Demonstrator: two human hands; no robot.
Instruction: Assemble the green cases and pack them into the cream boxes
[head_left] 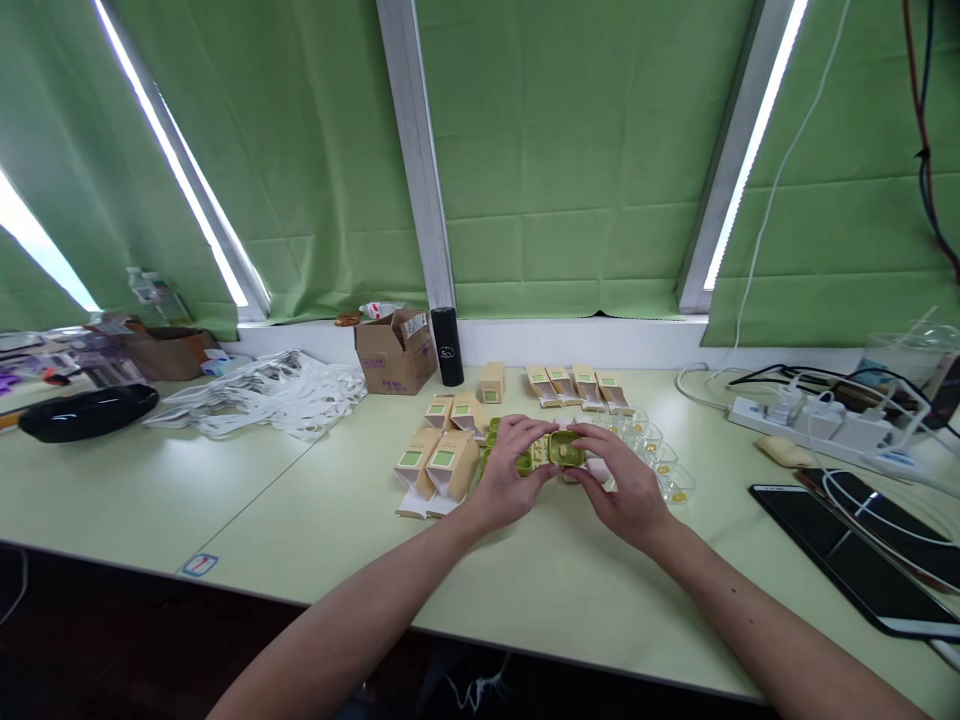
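Both hands meet over the middle of the table around a small olive-green case (pixel 565 449). My left hand (pixel 516 468) pinches its left side between thumb and fingers. On the other side, my right hand (pixel 619 482) grips the case the same way. Other green pieces lie behind my left hand, partly hidden. Tan paper boxes with green labels (pixel 452 462) lie just left of my left hand, some with open white flaps. Clear plastic cups with small yellow pieces (pixel 663 459) sit in rows right of and behind my right hand.
More tan boxes (pixel 587 387) lie at the back, near a cardboard box (pixel 395 352) and a black cylinder (pixel 448 346). White straps (pixel 266 396) and a black case (pixel 88 413) are at left. A power strip (pixel 810 425), cables and phones (pixel 847 550) occupy the right.
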